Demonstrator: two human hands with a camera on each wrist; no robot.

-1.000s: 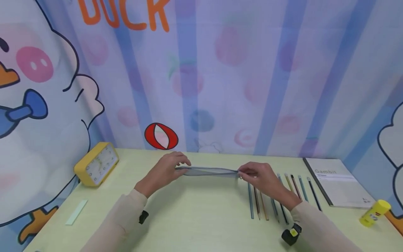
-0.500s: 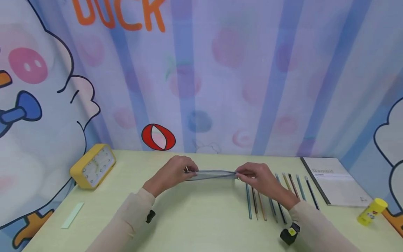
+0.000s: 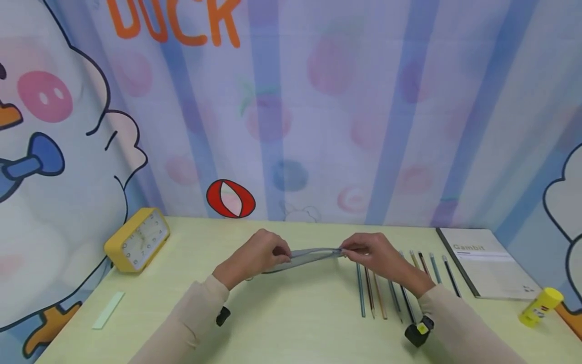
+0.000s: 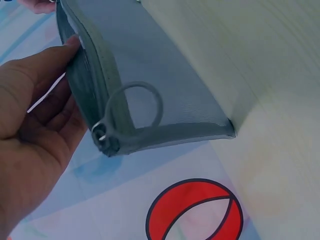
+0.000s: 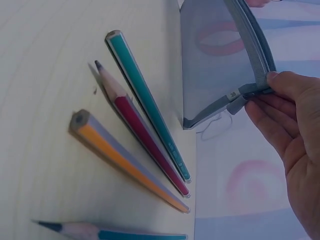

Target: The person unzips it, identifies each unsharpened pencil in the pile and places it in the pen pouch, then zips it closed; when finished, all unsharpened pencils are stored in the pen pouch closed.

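Note:
A grey see-through mesh zipper pouch (image 3: 304, 259) is stretched between both hands over the table, its top edges slightly parted. At its left end, my left hand (image 3: 256, 253) pinches the zipper edge between thumb and fingers. The left wrist view shows a loop (image 4: 160, 107) hanging from the pouch's near corner, beside the left hand (image 4: 40, 110). My right hand (image 3: 377, 257) pinches the opposite top corner. There, in the right wrist view, the thumb and fingertips of the right hand (image 5: 295, 120) hold the zipper end, just above a small tag (image 5: 233, 94).
Several pencils (image 3: 381, 298) lie in a row under and beside the right forearm. Farther right are a notebook (image 3: 491, 273) and a yellow glue stick (image 3: 541, 307). A yellow clock (image 3: 136, 240) and a pale green strip (image 3: 108, 310) sit left. A printed curtain (image 3: 318, 126) hangs behind the table.
My left hand has moved right and slightly nearer along the pouch's top edge, so the pouch now slants between the hands. The right hand keeps its hold at nearly the same place.

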